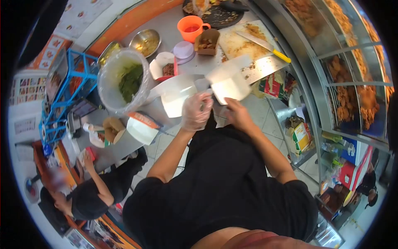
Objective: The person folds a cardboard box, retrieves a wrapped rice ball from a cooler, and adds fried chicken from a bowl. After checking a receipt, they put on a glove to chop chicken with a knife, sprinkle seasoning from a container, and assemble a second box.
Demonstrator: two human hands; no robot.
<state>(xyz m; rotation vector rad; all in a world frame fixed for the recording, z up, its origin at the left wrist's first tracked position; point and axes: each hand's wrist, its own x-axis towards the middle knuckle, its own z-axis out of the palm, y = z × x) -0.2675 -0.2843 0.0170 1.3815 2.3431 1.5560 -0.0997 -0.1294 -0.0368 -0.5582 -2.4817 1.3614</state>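
My left hand (197, 111), in a clear plastic glove, has its fingers curled at the lower right corner of a white open paper box (175, 97). Whether it grips that box cannot be made out. Bare, my right hand (238, 114) pinches the lower edge of a second white paper box (230, 88), which is tilted beside the first. Behind the boxes stand a white and red carton (163, 66) with dark food and a brown carton (207, 42). A large plastic-lined tub (124, 81) of green leaves is at the left.
An orange cup (190, 28) and a metal bowl (145, 42) stand farther back. A yellow-handled knife (261, 43) lies on the white cutting board (232, 43). Fried food fills the glass cabinet at right. Another person (97, 189) in black works at lower left.
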